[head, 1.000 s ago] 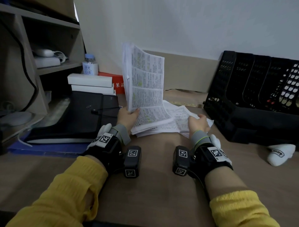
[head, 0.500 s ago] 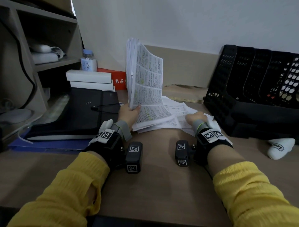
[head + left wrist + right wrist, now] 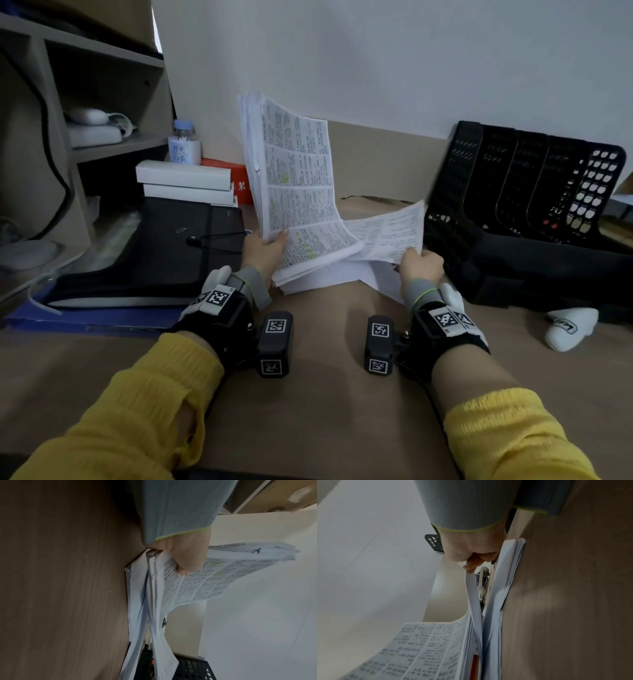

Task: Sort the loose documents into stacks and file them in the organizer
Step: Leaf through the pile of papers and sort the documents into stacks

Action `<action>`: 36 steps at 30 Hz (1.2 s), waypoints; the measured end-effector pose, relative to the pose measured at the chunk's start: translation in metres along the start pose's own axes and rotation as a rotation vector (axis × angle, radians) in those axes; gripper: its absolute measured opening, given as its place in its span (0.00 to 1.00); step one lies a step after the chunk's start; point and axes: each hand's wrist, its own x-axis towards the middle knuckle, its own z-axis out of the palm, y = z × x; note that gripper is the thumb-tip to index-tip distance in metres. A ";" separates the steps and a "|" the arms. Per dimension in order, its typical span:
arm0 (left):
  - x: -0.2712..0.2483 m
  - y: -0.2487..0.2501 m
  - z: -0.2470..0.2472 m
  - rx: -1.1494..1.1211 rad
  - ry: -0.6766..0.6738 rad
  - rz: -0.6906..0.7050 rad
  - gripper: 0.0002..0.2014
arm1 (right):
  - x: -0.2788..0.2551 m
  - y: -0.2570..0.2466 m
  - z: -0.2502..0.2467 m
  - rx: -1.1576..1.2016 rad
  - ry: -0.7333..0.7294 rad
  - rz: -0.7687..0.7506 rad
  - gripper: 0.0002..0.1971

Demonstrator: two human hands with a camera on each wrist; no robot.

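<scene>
Brown wooden desk (image 3: 325, 404) bearing paper pile (image 3: 318, 277), black organizer (image 3: 548, 260), black folder (image 3: 154, 253), white boxes (image 3: 185, 178).

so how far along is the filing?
Done: nothing filed that shows; the organizer slots in view look empty. In hand: left hand holds a sheaf upright, right hand pinches one sheet lifted off the pile. Left: finish sorting the pile, then file the stacks.
</scene>
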 end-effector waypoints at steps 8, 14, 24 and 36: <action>0.006 -0.003 -0.001 0.047 0.029 0.004 0.18 | -0.022 -0.011 0.008 0.086 -0.450 0.210 0.08; 0.006 -0.003 -0.001 0.052 0.034 0.007 0.17 | -0.024 -0.009 0.011 0.021 -0.602 0.307 0.16; 0.011 -0.006 -0.001 0.071 0.059 -0.012 0.18 | -0.018 -0.002 0.008 0.244 -0.342 0.225 0.11; 0.011 -0.007 -0.001 0.080 0.053 -0.002 0.19 | -0.022 0.000 0.012 0.026 -0.472 0.227 0.12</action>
